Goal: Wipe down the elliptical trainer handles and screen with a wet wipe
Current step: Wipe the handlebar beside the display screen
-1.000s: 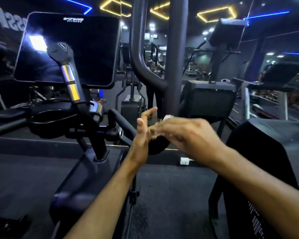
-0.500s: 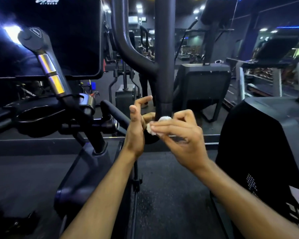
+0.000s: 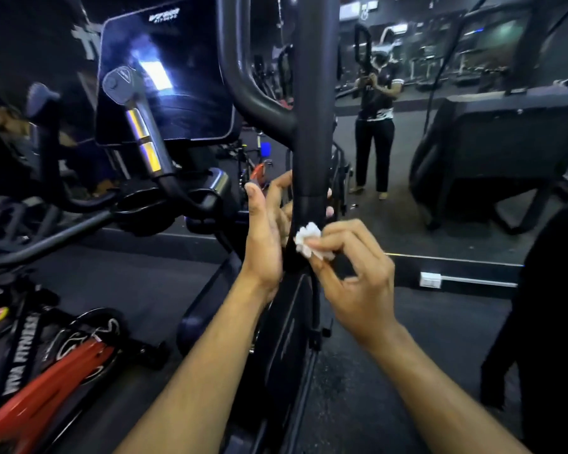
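Right hand (image 3: 358, 276) pinches crumpled white wet wipe (image 3: 310, 240) in fingers (image 3: 333, 235), wipe touching right side of black upright handle (image 3: 312, 126) at centre. Left hand (image 3: 266, 231) cups handle from left, fingers wrapped round far side. Screen (image 3: 168, 77) far left, dark with glare

Crumpled white wet wipe (image 3: 310, 239) pressed against upright black handle (image 3: 313, 126); dark glossy screen (image 3: 177, 80) left of it.
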